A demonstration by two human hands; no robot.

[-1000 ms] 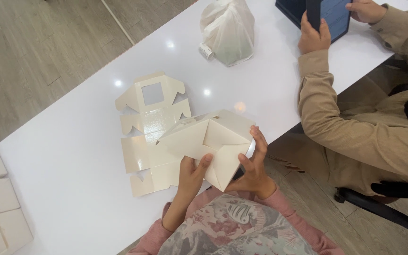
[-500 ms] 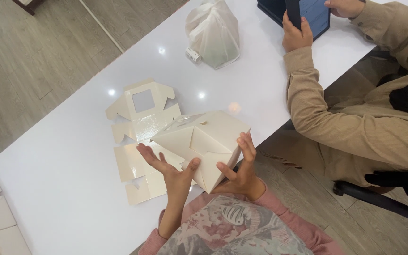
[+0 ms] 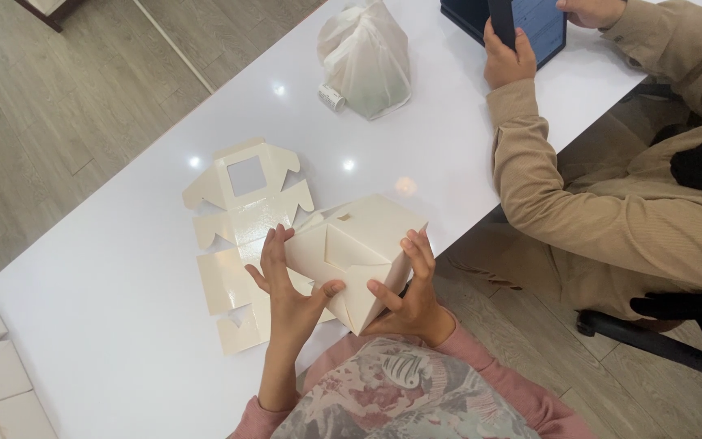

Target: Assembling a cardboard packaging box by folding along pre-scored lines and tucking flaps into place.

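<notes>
Hands met around a half-folded cream carton (image 3: 355, 252) held just above the near edge of the white table (image 3: 107, 325). Its long axis ran from lower left to upper right, one corner pointing toward the seated co-worker (image 3: 611, 219) and the open seam turned down toward the person's lap. The left hand (image 3: 290, 289) pressed flat against the carton's left wall, fingers spread and thumb hooked under. The right hand (image 3: 408, 289) gripped the right wall, fingers curled over the edge. A flat die-cut blank (image 3: 245, 203) with a square window lay just behind, partly under the carton. A knotted plastic bag (image 3: 365, 61) sat farther back.
</notes>
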